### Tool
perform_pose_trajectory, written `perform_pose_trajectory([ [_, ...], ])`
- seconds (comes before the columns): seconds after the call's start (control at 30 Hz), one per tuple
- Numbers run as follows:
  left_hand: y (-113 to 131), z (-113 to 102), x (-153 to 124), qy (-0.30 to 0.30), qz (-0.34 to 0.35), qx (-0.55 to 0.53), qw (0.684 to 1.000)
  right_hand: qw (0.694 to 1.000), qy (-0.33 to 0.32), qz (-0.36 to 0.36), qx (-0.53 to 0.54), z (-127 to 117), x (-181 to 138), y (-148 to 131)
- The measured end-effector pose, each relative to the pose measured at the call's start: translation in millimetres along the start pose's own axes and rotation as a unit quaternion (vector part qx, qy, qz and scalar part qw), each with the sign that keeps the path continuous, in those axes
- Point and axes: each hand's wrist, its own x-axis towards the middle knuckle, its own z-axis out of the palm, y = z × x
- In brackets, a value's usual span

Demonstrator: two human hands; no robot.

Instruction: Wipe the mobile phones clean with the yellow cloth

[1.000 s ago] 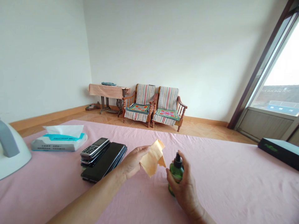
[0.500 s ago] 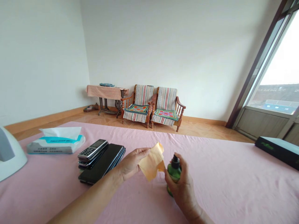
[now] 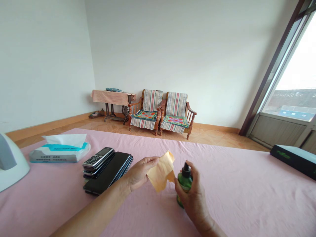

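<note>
A small yellow cloth [image 3: 161, 172] is pinched between the thumb and fingers of my left hand [image 3: 140, 172], hanging just above the table. My right hand [image 3: 196, 194] is wrapped round a green spray bottle [image 3: 185, 181] with a black pump top, its index finger up at the nozzle. The bottle stands close to the right of the cloth. To the left of my left hand lie two stacks of phones: one with a silver keypad phone [image 3: 98, 157] on top, the other topped by a black smartphone [image 3: 108, 172].
Pink cloth [image 3: 247, 191] covers the table. A tissue pack [image 3: 59, 153] and part of a white rounded object [image 3: 12, 164] stand at the left. A black box [image 3: 293, 161] sits at the right edge. Two wooden armchairs [image 3: 161, 112] and a cloth-draped sewing table [image 3: 111, 97] stand beyond.
Almost nothing differs. Both hands keep hold of the cloth and the spray bottle, and the view has shifted very slightly.
</note>
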Motion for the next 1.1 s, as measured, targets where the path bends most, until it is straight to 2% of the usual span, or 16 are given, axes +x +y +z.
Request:
perform_pose_trajectory([
  [0.27, -2, -1, 2, 0.018, 0.012, -0.011, 1.000, 0.998, -0.020, -0.040, -0.038, 0, -8, 6],
  [0.5, -4, -2, 6, 0.048, 0.025, -0.028, 0.998, 0.998, -0.029, -0.037, -0.036, 1, -7, 5],
  [0.73, -6, -8, 9, 0.092, 0.037, -0.044, 0.994, 1.000, -0.018, -0.023, 0.004, 1, -13, 15],
  [1.1, -2, -11, 12, 0.145, 0.049, -0.071, 0.986, 0.999, -0.020, -0.039, -0.002, 4, -14, 21],
])
